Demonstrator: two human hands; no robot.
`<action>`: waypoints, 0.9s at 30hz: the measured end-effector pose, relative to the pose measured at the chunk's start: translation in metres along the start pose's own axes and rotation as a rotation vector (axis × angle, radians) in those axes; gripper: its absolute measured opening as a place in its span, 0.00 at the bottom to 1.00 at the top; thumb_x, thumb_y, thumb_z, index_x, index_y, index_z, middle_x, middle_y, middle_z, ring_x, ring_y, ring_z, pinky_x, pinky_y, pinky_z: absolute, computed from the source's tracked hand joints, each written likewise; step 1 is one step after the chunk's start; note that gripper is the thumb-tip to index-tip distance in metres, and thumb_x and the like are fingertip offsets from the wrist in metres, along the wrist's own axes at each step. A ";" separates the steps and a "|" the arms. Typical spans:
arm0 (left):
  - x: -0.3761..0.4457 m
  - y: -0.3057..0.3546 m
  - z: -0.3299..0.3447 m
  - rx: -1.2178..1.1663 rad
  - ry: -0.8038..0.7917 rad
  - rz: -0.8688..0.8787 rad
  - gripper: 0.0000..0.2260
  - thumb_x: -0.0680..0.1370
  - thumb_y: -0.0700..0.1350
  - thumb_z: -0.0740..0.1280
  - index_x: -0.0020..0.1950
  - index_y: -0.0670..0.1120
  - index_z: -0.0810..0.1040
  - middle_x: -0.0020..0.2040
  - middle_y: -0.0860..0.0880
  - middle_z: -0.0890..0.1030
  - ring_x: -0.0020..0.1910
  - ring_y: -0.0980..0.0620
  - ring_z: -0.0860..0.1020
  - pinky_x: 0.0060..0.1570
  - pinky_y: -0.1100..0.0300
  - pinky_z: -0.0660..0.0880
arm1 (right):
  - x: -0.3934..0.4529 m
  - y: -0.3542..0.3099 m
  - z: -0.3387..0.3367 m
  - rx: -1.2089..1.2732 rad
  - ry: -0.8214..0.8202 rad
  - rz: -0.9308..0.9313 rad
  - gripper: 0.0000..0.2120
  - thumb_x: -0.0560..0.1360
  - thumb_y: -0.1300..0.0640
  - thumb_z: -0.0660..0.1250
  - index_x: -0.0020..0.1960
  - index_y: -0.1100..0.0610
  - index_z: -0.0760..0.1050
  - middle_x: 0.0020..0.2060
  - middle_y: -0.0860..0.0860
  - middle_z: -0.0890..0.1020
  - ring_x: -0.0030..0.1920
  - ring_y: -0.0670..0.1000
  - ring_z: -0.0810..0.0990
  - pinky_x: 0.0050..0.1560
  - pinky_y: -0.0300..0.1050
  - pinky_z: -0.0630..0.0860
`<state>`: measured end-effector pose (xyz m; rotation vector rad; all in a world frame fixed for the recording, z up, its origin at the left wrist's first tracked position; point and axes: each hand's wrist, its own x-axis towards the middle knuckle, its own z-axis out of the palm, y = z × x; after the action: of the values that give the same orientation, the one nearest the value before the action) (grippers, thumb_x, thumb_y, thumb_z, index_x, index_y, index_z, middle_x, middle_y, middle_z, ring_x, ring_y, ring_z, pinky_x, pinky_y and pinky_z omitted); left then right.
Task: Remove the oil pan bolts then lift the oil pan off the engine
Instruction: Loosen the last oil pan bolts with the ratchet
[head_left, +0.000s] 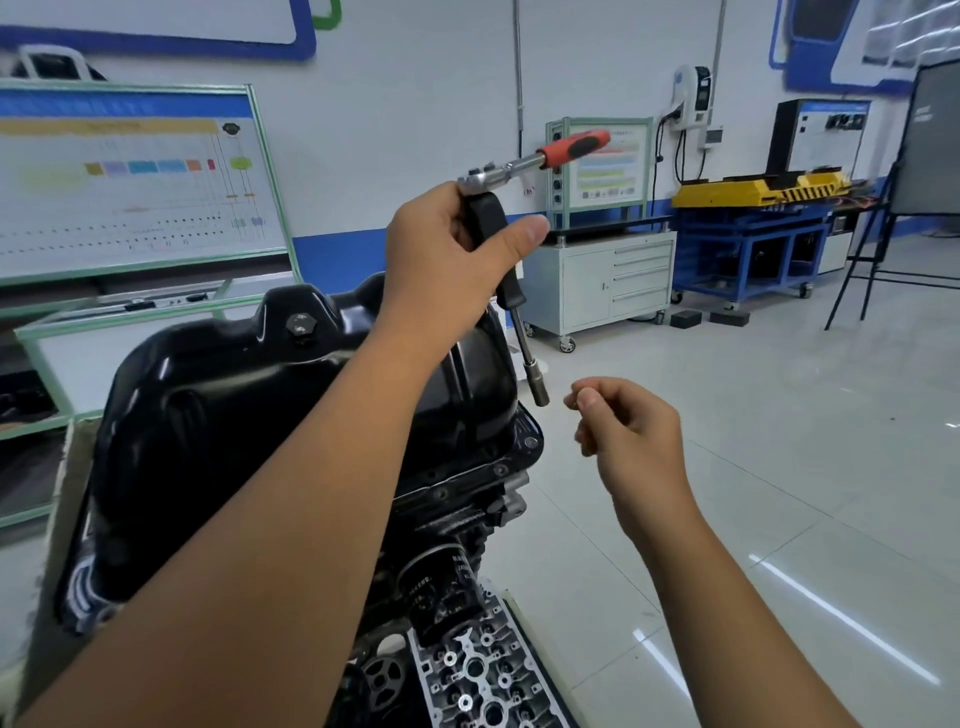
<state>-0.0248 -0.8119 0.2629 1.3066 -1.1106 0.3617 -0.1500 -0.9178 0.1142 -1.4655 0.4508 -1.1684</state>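
Black glossy stamped-steel oil pan (218, 415) sits on top of the upturned engine (467, 649), lower left of centre, flange down; a hex drain plug (300, 326) shows on its upper face. Small flange bolts (531, 442) are visible along the near right rim, at least a few in place. Left hand (457, 260) is raised above the pan's right end, fingers and thumb wrapped round the black extension bar (506, 270) just under the chrome ratchet head (480, 182); grip is closed on the tool. Ratchet's red-and-black handle (574, 147) points up and right. The bar runs down and right to a silver socket (539, 389), which hangs in air beside the pan's right edge, not touching it. Right hand (631, 431) is held just right of the socket, fingers curled, thumb and forefinger tips pressed together; cannot tell if something small is pinched there. Left forearm crosses over the pan. Background: white drawer cabinet on casters (602, 280), green-framed diagram board (130, 176), blue-and-yellow trainer bench (753, 228), glossy tiled floor (779, 415).
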 end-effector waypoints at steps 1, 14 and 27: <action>-0.005 0.001 0.001 -0.037 -0.010 -0.021 0.20 0.71 0.54 0.79 0.46 0.39 0.79 0.35 0.47 0.77 0.37 0.37 0.77 0.39 0.42 0.83 | -0.004 -0.002 -0.003 0.126 -0.008 0.055 0.08 0.83 0.63 0.65 0.50 0.57 0.83 0.39 0.53 0.85 0.32 0.48 0.75 0.36 0.41 0.75; -0.131 -0.004 0.046 -0.435 -0.193 -0.405 0.06 0.78 0.42 0.71 0.44 0.53 0.81 0.28 0.53 0.77 0.23 0.57 0.73 0.22 0.67 0.67 | -0.048 -0.039 -0.004 0.657 -0.018 0.170 0.02 0.73 0.66 0.72 0.44 0.61 0.82 0.33 0.55 0.80 0.31 0.49 0.76 0.33 0.40 0.78; -0.191 -0.010 0.009 -0.100 -0.098 -0.368 0.05 0.74 0.47 0.73 0.49 0.50 0.83 0.37 0.51 0.83 0.39 0.48 0.82 0.42 0.43 0.82 | -0.112 -0.027 0.016 0.502 -0.100 0.353 0.13 0.81 0.55 0.63 0.52 0.56 0.87 0.47 0.55 0.86 0.45 0.52 0.82 0.44 0.45 0.77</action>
<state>-0.1121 -0.7546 0.1020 1.4172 -0.9310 -0.0312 -0.1937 -0.8120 0.0956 -0.9563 0.3018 -0.8421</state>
